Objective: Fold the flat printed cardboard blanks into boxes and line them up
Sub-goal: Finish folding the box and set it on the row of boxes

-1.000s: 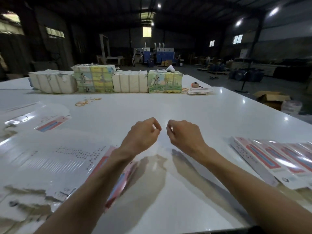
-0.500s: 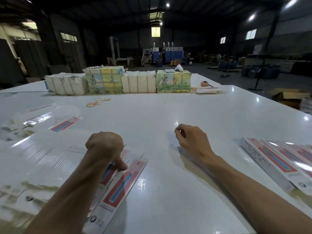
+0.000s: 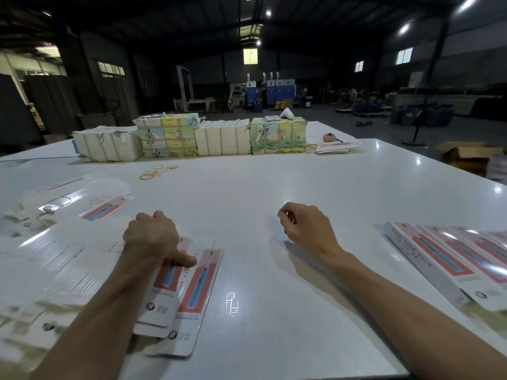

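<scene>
- The left hand (image 3: 153, 237) is no longer at the middle of the frame, where a second ago it met the right hand fingertip to fingertip. It now sits at lower left, on the loose flat blanks.
- Its fingers are curled in a narrow fist and its thumb (image 3: 189, 260) is stretched out, pressing on the top blank (image 3: 201, 292). A second blank (image 3: 164, 283) lies fanned out beneath. Whether the hidden fingers grip a card edge, I cannot tell.
- The right hand (image 3: 307, 229) remains right of centre, low over the white table (image 3: 274, 193). Its fingers are curled, thumb near forefinger, and nothing shows between them.
- The top blank lies much as it did half a second ago, flat on the table just below the left hand, apart from the glossy spread of blanks (image 3: 63, 264) at far left.
- This looks like the start of a fresh cycle, with one blank being singled out for folding.
- The finished boxes (image 3: 452, 259) lie in an overlapping row at lower right, well apart from both hands. The new box would join that row.
</scene>
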`<act>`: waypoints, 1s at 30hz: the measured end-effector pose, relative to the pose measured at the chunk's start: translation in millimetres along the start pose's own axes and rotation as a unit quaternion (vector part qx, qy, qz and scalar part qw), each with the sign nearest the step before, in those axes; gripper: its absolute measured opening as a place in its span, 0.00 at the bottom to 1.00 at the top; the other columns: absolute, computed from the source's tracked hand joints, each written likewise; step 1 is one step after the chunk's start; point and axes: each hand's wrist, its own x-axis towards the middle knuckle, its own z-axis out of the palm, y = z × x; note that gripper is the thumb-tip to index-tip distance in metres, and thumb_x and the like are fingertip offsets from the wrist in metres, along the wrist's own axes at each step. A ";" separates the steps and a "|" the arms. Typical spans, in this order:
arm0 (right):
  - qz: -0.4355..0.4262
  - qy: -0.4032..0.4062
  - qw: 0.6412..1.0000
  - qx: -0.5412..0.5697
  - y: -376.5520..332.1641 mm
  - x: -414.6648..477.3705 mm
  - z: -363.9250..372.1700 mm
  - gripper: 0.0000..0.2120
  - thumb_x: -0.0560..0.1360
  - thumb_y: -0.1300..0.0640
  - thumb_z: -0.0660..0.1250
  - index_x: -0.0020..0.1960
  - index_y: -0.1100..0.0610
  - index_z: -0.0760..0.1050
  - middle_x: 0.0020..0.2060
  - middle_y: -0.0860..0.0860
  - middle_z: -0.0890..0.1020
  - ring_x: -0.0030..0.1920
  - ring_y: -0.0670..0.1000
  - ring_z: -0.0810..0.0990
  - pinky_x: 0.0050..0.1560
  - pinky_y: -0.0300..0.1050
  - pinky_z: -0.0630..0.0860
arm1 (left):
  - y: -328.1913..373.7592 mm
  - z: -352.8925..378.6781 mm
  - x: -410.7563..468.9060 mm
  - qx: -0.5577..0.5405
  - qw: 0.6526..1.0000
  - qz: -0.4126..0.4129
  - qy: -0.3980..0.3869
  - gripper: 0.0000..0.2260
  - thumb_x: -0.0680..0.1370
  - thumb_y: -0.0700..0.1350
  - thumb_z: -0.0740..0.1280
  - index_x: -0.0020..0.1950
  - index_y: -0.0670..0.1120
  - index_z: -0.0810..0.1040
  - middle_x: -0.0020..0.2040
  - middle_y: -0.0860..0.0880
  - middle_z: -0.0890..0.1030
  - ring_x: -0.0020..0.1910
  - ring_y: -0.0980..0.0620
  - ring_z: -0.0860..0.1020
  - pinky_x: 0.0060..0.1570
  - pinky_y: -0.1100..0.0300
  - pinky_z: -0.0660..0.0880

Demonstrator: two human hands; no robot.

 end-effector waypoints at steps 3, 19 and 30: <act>-0.003 -0.001 1.000 -0.002 0.2 -0.2 -1.4 0.08 0.82 0.55 0.63 0.48 0.52 0.80 0.33 0.46 0.83 0.38 0.52 0.81 0.46 0.50 0.79 | -0.8 -6.8 -0.4 -0.009 1.000 -0.009 -0.007 0.48 0.63 0.70 0.80 0.68 0.42 0.65 0.57 0.45 0.79 0.60 0.46 0.81 0.62 0.52 0.79; -0.029 0.146 0.982 0.118 1.8 8.7 -5.1 0.08 0.83 0.58 0.65 0.58 0.51 0.80 0.37 0.45 0.84 0.37 0.47 0.82 0.43 0.49 0.80 | 49.5 -41.7 4.0 -0.477 0.809 0.328 -0.098 0.12 0.79 0.50 0.74 0.61 0.58 0.78 0.49 0.55 0.88 0.44 0.53 0.87 0.37 0.61 0.81; -0.129 0.087 0.988 -0.002 8.0 10.6 1.5 0.19 0.85 0.48 0.62 0.72 0.53 0.77 0.67 0.47 0.74 0.67 0.44 0.72 0.59 0.45 0.80 | 116.6 48.8 3.0 -0.646 0.626 0.361 -0.245 0.23 0.77 0.54 0.73 0.70 0.57 0.70 0.50 0.48 0.88 0.48 0.43 0.88 0.42 0.56 0.84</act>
